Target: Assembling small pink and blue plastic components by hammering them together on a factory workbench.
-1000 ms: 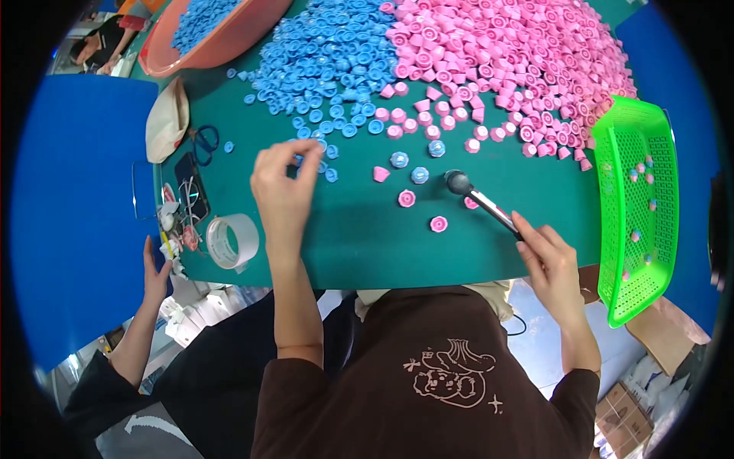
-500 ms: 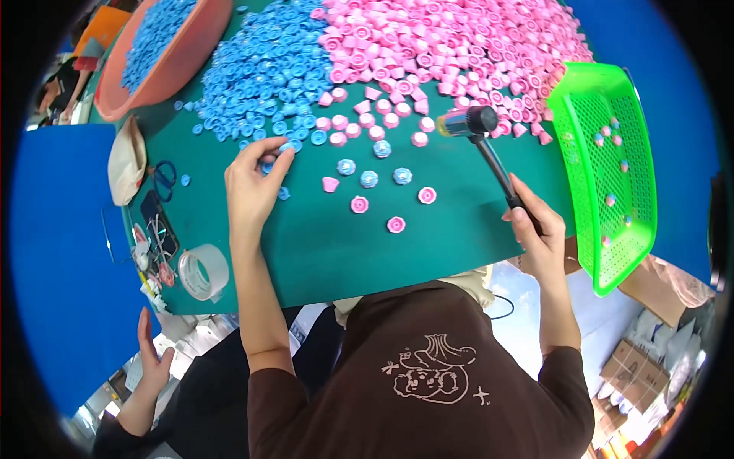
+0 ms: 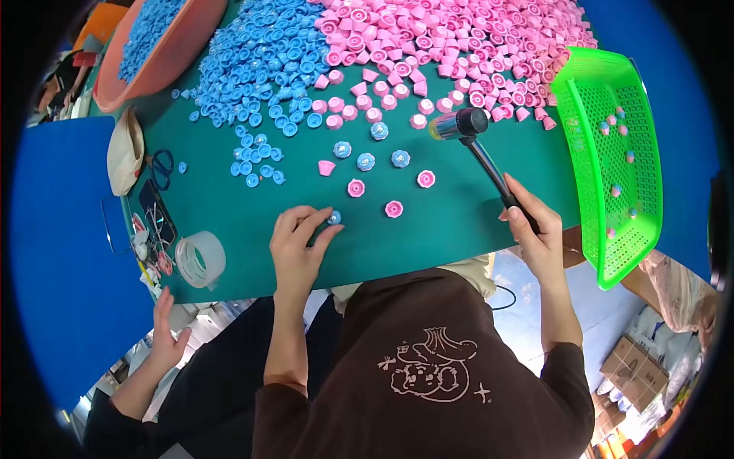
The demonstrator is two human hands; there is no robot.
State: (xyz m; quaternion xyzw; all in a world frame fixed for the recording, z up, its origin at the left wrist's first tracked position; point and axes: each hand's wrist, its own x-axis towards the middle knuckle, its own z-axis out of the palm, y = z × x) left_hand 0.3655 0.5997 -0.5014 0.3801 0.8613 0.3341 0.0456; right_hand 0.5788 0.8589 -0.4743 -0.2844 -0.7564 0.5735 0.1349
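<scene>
My left hand (image 3: pixel 297 243) pinches a small blue cap (image 3: pixel 334 218) between thumb and fingertips, low over the green table. My right hand (image 3: pixel 534 222) is wrapped round the handle of a small mallet (image 3: pixel 489 164). Its head, black at one end and clear yellowish at the other, is raised above the table. Between the hands lie pink cup-shaped pieces (image 3: pixel 394 209), some with the hollow side up. Just beyond them sit several pieces topped with blue caps (image 3: pixel 365 161). A small group of loose blue caps (image 3: pixel 258 155) lies beyond my left hand.
Heaps of blue caps (image 3: pixel 264 61) and pink pieces (image 3: pixel 451 38) cover the far side. A pink basin (image 3: pixel 200 38) stands far left, a green basket (image 3: pixel 575 153) at right. Tape (image 3: pixel 200 258), scissors (image 3: pixel 161 170) and a phone (image 3: pixel 157 214) lie left. Another person's hand (image 3: pixel 167 336) is lower left.
My left hand has come nearer and to the right from the loose blue caps, bringing one cap with it. The mallet stays raised in my right hand, barely moved.
</scene>
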